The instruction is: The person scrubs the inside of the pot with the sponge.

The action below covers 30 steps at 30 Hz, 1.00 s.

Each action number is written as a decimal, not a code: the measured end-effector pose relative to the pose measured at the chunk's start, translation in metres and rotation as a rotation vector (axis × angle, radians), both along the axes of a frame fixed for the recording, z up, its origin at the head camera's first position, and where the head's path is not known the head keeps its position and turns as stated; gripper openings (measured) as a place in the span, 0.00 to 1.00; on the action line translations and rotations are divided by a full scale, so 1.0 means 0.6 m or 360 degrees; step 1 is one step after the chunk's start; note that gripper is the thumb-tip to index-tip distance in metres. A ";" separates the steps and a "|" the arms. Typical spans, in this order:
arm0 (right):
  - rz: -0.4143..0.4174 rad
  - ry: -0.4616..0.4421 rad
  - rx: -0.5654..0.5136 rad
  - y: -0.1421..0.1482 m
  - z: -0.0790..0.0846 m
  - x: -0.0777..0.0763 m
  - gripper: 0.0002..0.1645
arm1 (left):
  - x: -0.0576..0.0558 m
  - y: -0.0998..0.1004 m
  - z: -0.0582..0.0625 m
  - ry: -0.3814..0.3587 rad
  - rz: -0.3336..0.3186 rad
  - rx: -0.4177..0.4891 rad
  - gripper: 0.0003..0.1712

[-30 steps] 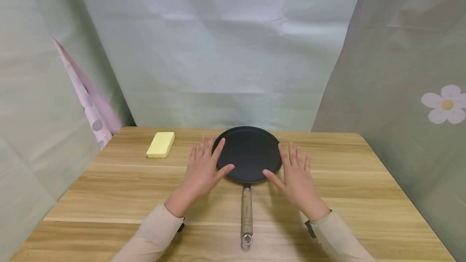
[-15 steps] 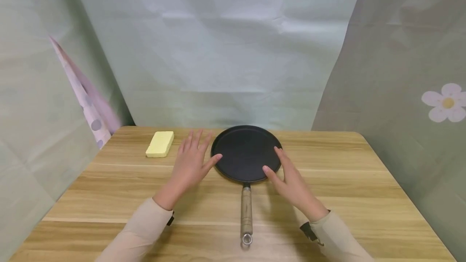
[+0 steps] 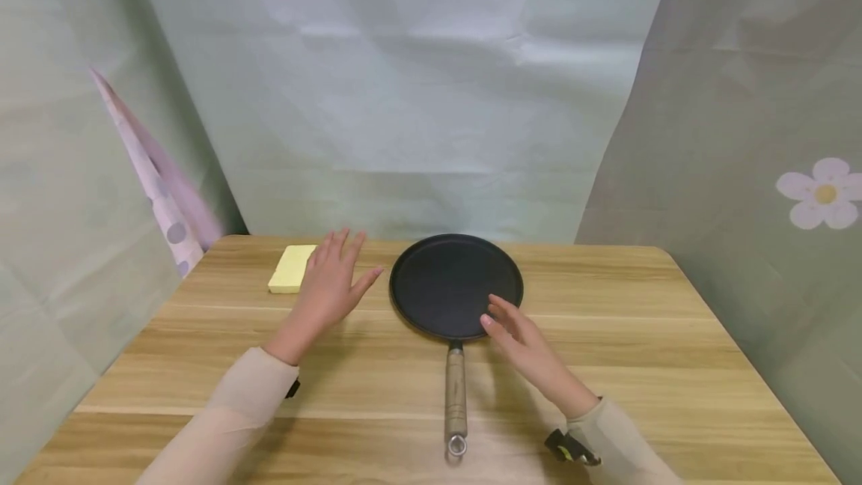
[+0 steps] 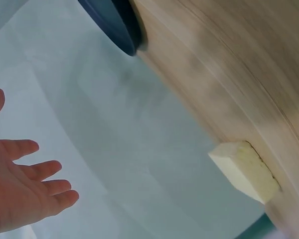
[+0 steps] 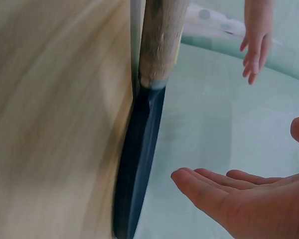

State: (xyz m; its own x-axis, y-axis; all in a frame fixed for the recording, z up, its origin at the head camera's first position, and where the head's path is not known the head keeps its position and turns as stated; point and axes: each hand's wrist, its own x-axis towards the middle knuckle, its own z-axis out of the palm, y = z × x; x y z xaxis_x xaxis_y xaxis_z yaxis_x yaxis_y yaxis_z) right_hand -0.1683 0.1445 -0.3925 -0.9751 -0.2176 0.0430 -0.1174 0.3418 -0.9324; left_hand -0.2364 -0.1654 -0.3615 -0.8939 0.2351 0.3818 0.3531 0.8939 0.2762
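Note:
A flat round black pan (image 3: 451, 283) lies mid-table, its wooden handle (image 3: 456, 395) pointing toward the person and ending in a metal ring. Left of the pan is a pale yellow rectangular block (image 3: 289, 269), partly covered by my left hand (image 3: 326, 287) in the head view. That hand has its fingers spread and holds nothing; in the left wrist view it hovers apart from the block (image 4: 246, 172). Over the pan's right lower rim is my right hand (image 3: 528, 350), holding nothing, fingers gently bent. The right wrist view has its fingers raised clear of the pan (image 5: 139, 154).
The table (image 3: 640, 380) has a light wood grain and rounded far corners. Pale fabric (image 3: 417, 96) hangs behind it and along both sides, with a printed flower (image 3: 824, 193) at right. Each wrist wears a dark strap (image 3: 569, 447).
My left hand has moved left from the pan's edge to over the yellow block. The right hand has drawn slightly nearer the handle, its fingers bending more. Pan and block stay put.

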 end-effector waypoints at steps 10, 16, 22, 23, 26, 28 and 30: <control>0.0108 -0.0305 -0.0256 -0.006 -0.008 0.009 0.39 | -0.028 -0.037 -0.009 -0.0008 0.0065 -0.0032 0.41; 0.0106 -0.0434 -0.0375 -0.009 -0.013 0.014 0.43 | -0.040 -0.060 -0.015 -0.0003 0.0083 -0.0022 0.39; 0.0125 -0.0581 -0.0421 -0.013 -0.021 0.016 0.47 | -0.056 -0.083 -0.019 -0.0089 0.0096 0.0009 0.39; 0.0131 -0.0603 -0.0421 -0.014 -0.023 0.016 0.47 | -0.059 -0.088 -0.019 -0.0100 0.0094 0.0018 0.39; 0.0134 -0.0651 -0.0437 -0.017 -0.028 0.018 0.48 | -0.066 -0.099 -0.022 -0.0119 0.0083 0.0058 0.39; 0.0129 -0.0679 -0.0469 -0.019 -0.031 0.019 0.48 | -0.071 -0.105 -0.024 -0.0127 0.0079 0.0075 0.39; 0.0126 -0.0704 -0.0499 -0.021 -0.033 0.021 0.47 | -0.076 -0.112 -0.026 -0.0142 0.0082 0.0087 0.39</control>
